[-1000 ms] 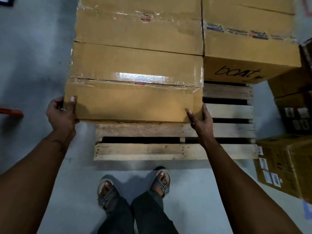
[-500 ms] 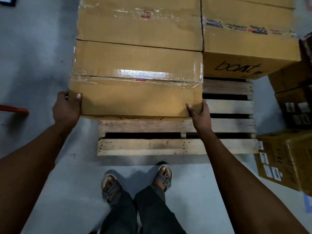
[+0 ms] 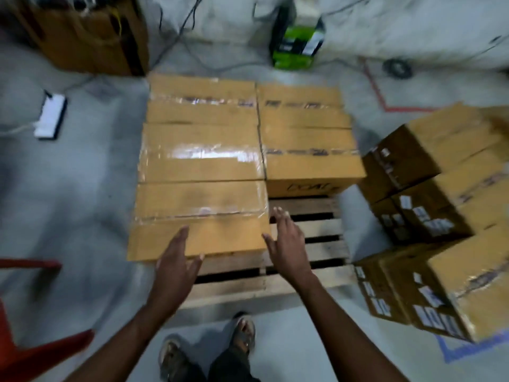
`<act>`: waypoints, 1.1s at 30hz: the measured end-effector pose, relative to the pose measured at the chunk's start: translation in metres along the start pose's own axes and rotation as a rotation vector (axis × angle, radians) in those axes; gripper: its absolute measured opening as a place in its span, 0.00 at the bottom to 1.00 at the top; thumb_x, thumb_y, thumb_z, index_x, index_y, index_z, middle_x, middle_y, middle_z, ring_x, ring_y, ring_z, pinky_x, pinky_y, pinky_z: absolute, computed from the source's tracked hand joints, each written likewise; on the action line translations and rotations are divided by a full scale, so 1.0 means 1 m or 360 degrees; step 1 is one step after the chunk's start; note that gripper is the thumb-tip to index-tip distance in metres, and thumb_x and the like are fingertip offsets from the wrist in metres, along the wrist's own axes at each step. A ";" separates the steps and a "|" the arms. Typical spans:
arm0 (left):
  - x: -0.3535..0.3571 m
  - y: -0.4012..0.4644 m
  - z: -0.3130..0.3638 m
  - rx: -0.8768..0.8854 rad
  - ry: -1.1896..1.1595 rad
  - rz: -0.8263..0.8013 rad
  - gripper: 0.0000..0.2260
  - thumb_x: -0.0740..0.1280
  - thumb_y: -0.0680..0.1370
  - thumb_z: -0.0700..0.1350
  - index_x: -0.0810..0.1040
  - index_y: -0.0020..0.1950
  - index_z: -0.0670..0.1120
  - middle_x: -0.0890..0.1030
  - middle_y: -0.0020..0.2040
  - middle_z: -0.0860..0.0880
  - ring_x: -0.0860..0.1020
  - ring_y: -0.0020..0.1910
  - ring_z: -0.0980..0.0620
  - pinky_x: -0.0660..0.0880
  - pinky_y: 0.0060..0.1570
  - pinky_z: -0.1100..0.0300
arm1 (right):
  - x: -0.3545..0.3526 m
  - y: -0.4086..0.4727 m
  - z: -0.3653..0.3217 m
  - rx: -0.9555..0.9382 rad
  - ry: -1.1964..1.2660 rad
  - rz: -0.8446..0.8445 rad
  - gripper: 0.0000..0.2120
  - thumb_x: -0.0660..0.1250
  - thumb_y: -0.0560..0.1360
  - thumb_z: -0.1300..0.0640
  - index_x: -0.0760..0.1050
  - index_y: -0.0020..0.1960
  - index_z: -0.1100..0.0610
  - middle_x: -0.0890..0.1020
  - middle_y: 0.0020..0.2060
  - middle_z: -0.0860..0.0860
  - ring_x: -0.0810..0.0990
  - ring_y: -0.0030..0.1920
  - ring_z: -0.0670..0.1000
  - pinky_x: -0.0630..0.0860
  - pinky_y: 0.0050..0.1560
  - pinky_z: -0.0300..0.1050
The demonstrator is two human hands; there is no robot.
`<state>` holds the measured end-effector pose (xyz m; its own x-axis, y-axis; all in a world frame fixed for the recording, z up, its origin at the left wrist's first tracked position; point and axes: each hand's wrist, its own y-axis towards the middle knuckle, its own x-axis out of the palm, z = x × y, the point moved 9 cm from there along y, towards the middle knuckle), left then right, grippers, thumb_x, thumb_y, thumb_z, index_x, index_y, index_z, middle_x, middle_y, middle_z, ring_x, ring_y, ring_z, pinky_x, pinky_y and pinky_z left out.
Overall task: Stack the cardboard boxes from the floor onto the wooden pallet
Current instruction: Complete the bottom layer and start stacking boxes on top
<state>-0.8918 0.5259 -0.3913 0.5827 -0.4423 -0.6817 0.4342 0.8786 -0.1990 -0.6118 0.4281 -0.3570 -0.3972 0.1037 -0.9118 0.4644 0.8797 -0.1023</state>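
Note:
A wooden pallet (image 3: 308,230) lies on the grey floor in front of me. Several taped cardboard boxes sit on it in two rows. The nearest box (image 3: 198,219) rests on the left front of the pallet. My left hand (image 3: 176,260) hovers with straight fingers over that box's front edge, holding nothing. My right hand (image 3: 286,244) is spread open beside the box's right front corner, above bare pallet slats. A box printed with dark lettering (image 3: 311,164) stands behind the bare slats on the right.
More cardboard boxes (image 3: 446,216) are piled on the floor to the right of the pallet. A red frame (image 3: 30,348) stands at the lower left. A green box (image 3: 297,45), cables and a white device (image 3: 51,114) lie beyond. My sandalled feet (image 3: 209,348) stand before the pallet.
Both hands have let go of the nearest box, which now rests on the pallet. My head has lifted, so the view now takes in the whole pallet and the room.

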 end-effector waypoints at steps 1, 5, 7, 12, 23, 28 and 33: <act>-0.014 -0.013 0.037 0.0071 -0.0030 -0.0024 0.34 0.71 0.81 0.48 0.60 0.84 0.45 0.67 0.80 0.43 0.68 0.78 0.43 0.68 0.74 0.43 | -0.034 -0.010 -0.013 -0.0019 -0.0018 0.0025 0.32 0.64 0.85 0.46 0.59 0.84 0.56 0.66 0.81 0.54 0.62 0.82 0.56 0.63 0.78 0.58; -0.067 -0.071 0.176 0.0294 -0.0204 -0.0051 0.31 0.69 0.83 0.45 0.61 0.84 0.50 0.67 0.81 0.51 0.66 0.77 0.56 0.65 0.73 0.57 | -0.157 -0.057 -0.041 0.0060 0.0031 0.0163 0.29 0.59 0.87 0.45 0.58 0.85 0.51 0.64 0.82 0.50 0.58 0.84 0.52 0.58 0.80 0.56; -0.078 -0.099 0.229 0.0314 -0.0267 -0.0118 0.29 0.68 0.84 0.46 0.62 0.84 0.51 0.67 0.81 0.53 0.66 0.78 0.56 0.65 0.73 0.58 | -0.212 -0.086 -0.042 0.0143 0.0087 0.0223 0.29 0.58 0.87 0.45 0.57 0.85 0.50 0.63 0.83 0.49 0.57 0.84 0.52 0.57 0.80 0.55; -0.055 -0.153 0.327 0.0364 -0.0372 -0.0227 0.30 0.68 0.83 0.49 0.61 0.83 0.56 0.69 0.79 0.56 0.69 0.77 0.52 0.70 0.72 0.49 | -0.303 -0.154 0.001 0.0257 0.0163 0.0388 0.28 0.52 0.88 0.40 0.55 0.86 0.47 0.62 0.84 0.48 0.55 0.84 0.51 0.55 0.80 0.55; 0.128 -0.226 0.543 0.0557 -0.0524 -0.0403 0.32 0.68 0.84 0.48 0.56 0.84 0.58 0.68 0.81 0.53 0.68 0.78 0.53 0.70 0.75 0.42 | -0.431 -0.282 0.210 0.0474 0.0170 0.0525 0.29 0.51 0.88 0.39 0.51 0.86 0.46 0.60 0.84 0.47 0.54 0.85 0.51 0.56 0.79 0.59; 0.217 -0.267 0.642 0.0729 -0.0537 -0.0479 0.31 0.67 0.84 0.48 0.58 0.84 0.51 0.69 0.80 0.50 0.69 0.77 0.55 0.72 0.73 0.48 | -0.483 -0.340 0.294 0.0585 0.0158 0.0609 0.29 0.53 0.88 0.42 0.51 0.86 0.46 0.60 0.84 0.48 0.57 0.84 0.51 0.56 0.79 0.61; 0.287 -0.300 0.735 0.0981 -0.0465 -0.0632 0.31 0.67 0.84 0.49 0.58 0.85 0.48 0.68 0.81 0.51 0.66 0.79 0.53 0.68 0.76 0.49 | -0.530 -0.381 0.368 0.0710 0.0093 0.0715 0.29 0.53 0.88 0.42 0.52 0.86 0.47 0.62 0.83 0.48 0.59 0.83 0.51 0.58 0.78 0.62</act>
<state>-0.3499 0.0025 -0.0096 0.4241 -0.8065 -0.4120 0.9003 0.4245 0.0958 -0.2867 -0.1329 0.0186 -0.1238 0.4541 -0.8823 0.8759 0.4679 0.1180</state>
